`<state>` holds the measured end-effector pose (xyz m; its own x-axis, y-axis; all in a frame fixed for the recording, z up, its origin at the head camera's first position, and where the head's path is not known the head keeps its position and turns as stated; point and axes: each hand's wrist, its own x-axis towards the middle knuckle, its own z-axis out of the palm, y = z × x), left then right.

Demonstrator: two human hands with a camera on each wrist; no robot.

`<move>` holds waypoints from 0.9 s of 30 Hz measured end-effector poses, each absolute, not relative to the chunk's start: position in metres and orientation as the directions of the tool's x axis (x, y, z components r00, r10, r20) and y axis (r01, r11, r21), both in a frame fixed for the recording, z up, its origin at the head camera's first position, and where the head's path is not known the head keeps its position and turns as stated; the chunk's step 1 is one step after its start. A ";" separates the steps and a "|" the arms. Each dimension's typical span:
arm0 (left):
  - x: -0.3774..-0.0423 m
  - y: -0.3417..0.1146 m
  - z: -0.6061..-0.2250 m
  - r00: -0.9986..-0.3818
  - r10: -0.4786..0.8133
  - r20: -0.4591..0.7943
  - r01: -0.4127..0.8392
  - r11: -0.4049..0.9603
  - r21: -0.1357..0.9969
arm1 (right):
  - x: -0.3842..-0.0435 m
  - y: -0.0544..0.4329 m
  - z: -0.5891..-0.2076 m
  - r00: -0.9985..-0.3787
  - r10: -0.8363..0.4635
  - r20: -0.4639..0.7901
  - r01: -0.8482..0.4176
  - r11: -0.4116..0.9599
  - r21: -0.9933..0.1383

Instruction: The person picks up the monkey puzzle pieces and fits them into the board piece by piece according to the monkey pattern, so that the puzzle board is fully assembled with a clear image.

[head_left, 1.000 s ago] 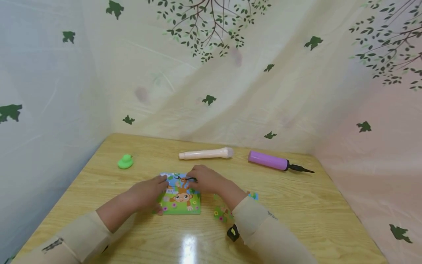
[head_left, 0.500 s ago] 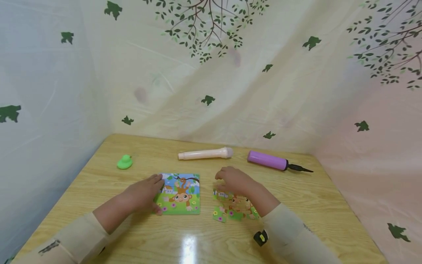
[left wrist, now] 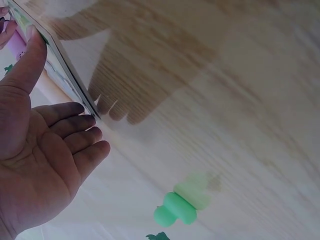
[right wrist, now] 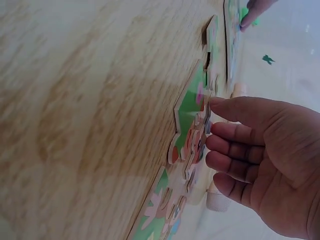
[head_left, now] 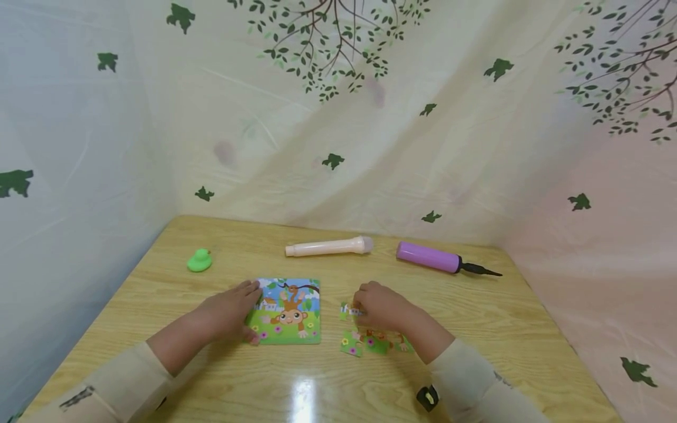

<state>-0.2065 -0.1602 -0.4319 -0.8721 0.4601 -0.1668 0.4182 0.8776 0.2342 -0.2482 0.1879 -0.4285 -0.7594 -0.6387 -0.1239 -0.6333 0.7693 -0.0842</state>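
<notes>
Both sleeved forearms reached forward over the wooden table (head_left: 254,388). Left hand (head_left: 224,311) lay at the left edge of the monkey picture board (head_left: 290,314), fingers loosely extended and spread from the thumb, which touched the near-left corner. Right hand (head_left: 383,305) was low over loose jigsaw pieces (head_left: 378,344) right of the board, fingers bent, thumb at the pieces; couldn't tell whether it pinched one. Green duck (head_left: 200,261): beyond the board, leftward. Pale microphone (head_left: 328,247): behind it. Purple pump (head_left: 429,257): beyond, well right.
</notes>
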 end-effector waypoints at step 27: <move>-0.207 -0.164 -0.434 -0.864 0.478 -0.162 0.429 0.864 0.264 | -0.261 0.132 -0.416 -0.702 -0.702 -0.117 -0.703 0.710 -0.043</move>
<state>-0.2068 -0.1645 -0.4342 -0.8635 0.4777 -0.1615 0.4286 0.8640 0.2643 -0.2615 0.1323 -0.4159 -0.7021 -0.7024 -0.1171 -0.7030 0.7099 -0.0433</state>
